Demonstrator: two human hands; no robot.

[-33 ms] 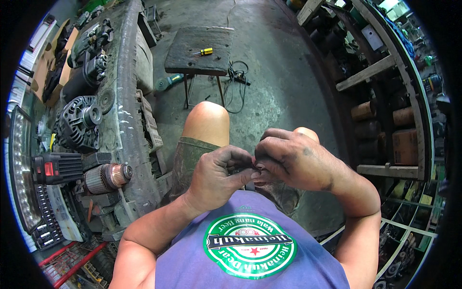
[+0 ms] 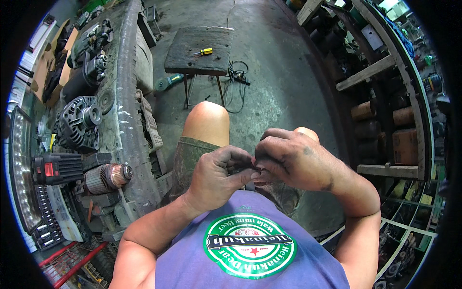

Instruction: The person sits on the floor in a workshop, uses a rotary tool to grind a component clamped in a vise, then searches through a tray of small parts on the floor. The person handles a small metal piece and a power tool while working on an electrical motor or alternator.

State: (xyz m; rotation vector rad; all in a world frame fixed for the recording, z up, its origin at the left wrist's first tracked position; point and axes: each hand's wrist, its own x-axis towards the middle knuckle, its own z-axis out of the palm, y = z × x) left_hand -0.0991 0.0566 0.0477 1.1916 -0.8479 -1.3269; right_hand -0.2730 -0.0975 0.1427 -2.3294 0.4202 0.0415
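Observation:
Close in front of my chest my two grimy hands meet, fingertip to fingertip. My left hand [image 2: 219, 174] is closed in a pinch, thumb below and fingers curled above. Against it, my right hand [image 2: 294, 158] is closed too, its fingers bent down and the back of the hand facing up. Whatever small thing lies between the fingertips is mostly hidden, and I cannot make out its kind. Beyond my knee, a yellow-handled screwdriver [image 2: 206, 51] rests on a worn dark stool [image 2: 192, 36].
On the left bench [image 2: 126, 91] stand an alternator [image 2: 79, 120], an armature with a copper commutator [image 2: 108, 178] and a socket set [image 2: 45, 236]. An angle grinder [image 2: 169, 82] and a coiled cable [image 2: 237, 84] lie on the floor by the stool. Wooden shelving [image 2: 368, 72] lines the right.

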